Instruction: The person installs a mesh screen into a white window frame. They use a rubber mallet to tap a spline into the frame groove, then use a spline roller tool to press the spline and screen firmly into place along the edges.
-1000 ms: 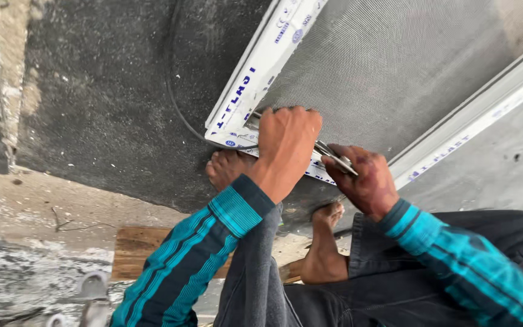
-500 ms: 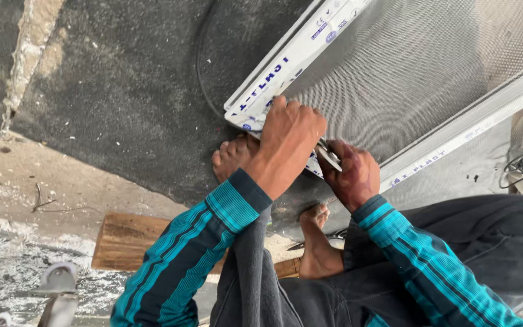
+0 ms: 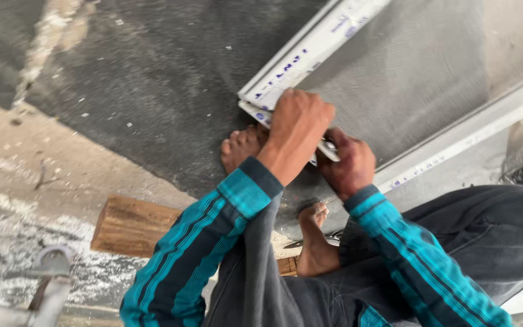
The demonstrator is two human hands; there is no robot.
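2 hands work 1 white frame (image 3: 310, 51): left hand (image 3: 298, 124) presses its corner, right hand (image 3: 349, 160) grips 1 tool (image 3: 328, 148).

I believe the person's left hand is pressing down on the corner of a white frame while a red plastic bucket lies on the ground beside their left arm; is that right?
Not quite. The head view shows the left hand on the white frame corner, but beside the left arm lies a wooden block, not a red bucket.
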